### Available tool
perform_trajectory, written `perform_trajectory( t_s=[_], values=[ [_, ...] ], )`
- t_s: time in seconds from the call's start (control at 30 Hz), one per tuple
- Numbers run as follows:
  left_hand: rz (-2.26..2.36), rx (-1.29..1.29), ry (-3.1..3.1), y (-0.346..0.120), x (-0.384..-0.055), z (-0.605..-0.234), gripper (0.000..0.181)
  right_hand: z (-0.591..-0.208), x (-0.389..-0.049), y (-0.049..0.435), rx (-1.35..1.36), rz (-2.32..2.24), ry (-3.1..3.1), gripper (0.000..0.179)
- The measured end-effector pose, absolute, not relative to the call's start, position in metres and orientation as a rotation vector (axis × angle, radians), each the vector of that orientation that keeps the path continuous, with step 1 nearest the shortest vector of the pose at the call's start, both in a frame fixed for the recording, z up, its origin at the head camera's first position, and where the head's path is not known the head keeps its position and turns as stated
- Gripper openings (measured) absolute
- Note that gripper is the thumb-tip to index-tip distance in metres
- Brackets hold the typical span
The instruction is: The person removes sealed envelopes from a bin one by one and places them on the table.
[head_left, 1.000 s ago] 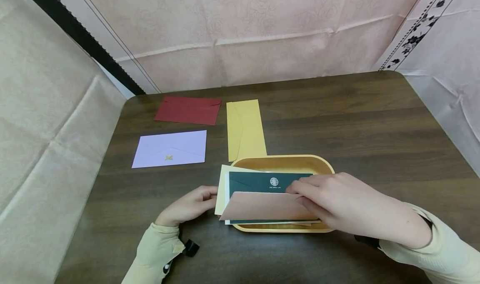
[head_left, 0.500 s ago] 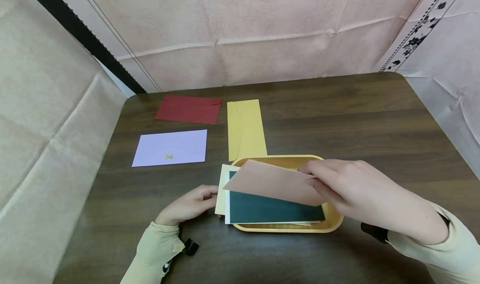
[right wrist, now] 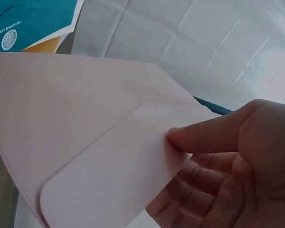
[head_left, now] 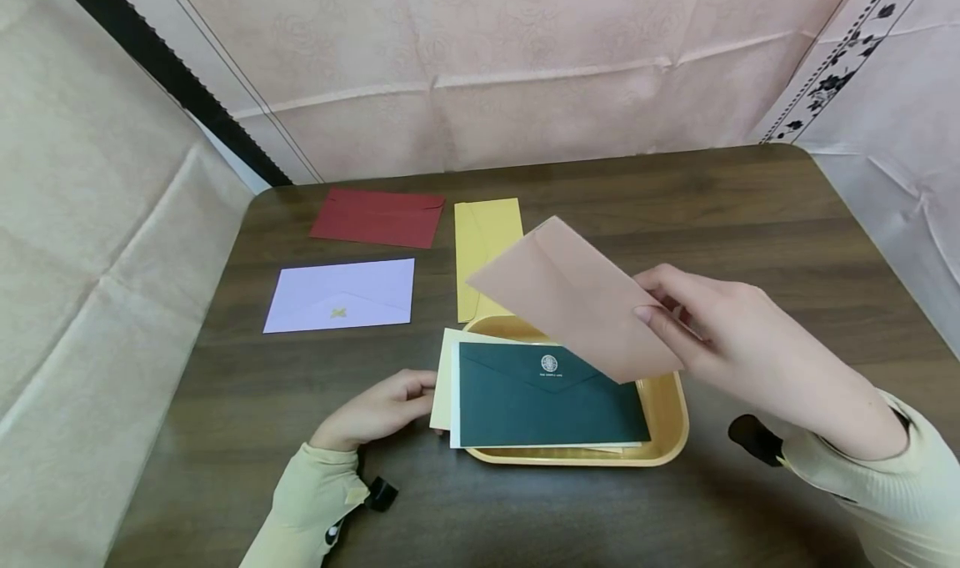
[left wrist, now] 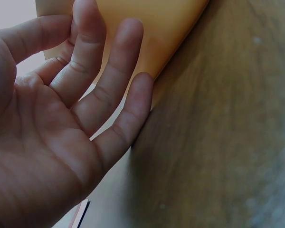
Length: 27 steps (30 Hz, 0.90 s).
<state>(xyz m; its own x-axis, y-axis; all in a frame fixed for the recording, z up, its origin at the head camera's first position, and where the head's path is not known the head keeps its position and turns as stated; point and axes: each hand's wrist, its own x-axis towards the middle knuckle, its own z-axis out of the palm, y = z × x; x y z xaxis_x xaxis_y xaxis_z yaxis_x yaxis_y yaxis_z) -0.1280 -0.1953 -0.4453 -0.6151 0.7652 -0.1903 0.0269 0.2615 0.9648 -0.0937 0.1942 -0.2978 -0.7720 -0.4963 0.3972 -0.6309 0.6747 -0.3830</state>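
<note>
A pale pink envelope is tilted above the gold tray. My right hand pinches its right end; in the right wrist view the thumb presses on the flap. Inside and across the tray lies a dark green envelope with a round white emblem, over a cream envelope that sticks out at the left. My left hand rests at the tray's left end, fingers loosely bent. The left wrist view shows its fingers against the tray and cream paper; whether the hidden tips grip anything is unclear.
On the table, behind the tray, lies a yellow envelope, partly covered by the pink one. A red envelope and a lilac envelope with a small gold mark lie to the left. Pale cloth hangs beyond the table.
My right hand has lifted the pink envelope off the green one, up and to the right, uncovering the green envelope's emblem. My left hand has stayed in place.
</note>
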Motion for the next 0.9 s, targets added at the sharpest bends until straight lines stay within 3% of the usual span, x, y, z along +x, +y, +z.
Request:
perform_trajectory(
  t_s=[0.4, 0.9],
  values=[
    [1.393, 0.728, 1.887, -0.196, -0.128, -0.447, 0.023, -0.301, -0.110, 0.203, 0.719, 0.937, -2.650, 0.022],
    [1.398, 0.726, 1.876, -0.196, -0.128, -0.447, 0.023, -0.302, -0.127, 0.206, 0.565, 1.132, -2.584, 0.026]
  ],
)
